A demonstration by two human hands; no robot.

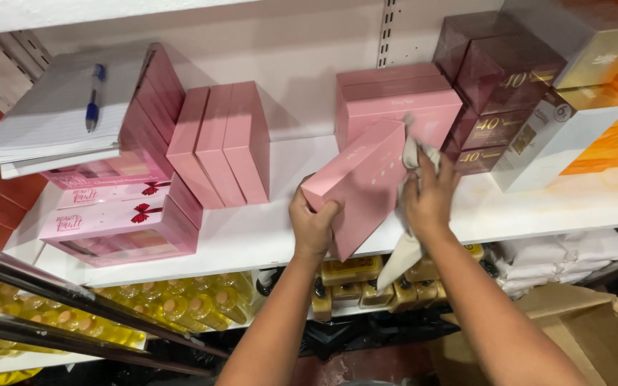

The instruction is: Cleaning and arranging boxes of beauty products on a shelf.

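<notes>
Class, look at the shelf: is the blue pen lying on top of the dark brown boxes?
No. The blue pen lies on the white notepad at the left end of the shelf, far from the dark brown boxes on the right.

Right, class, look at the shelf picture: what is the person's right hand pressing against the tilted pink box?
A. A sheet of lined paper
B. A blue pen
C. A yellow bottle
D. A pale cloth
D: the right hand bunches a pale cloth against the side of the tilted pink box, while the left hand grips the box's lower corner; the cloth's tail hangs down below the shelf edge.
</notes>
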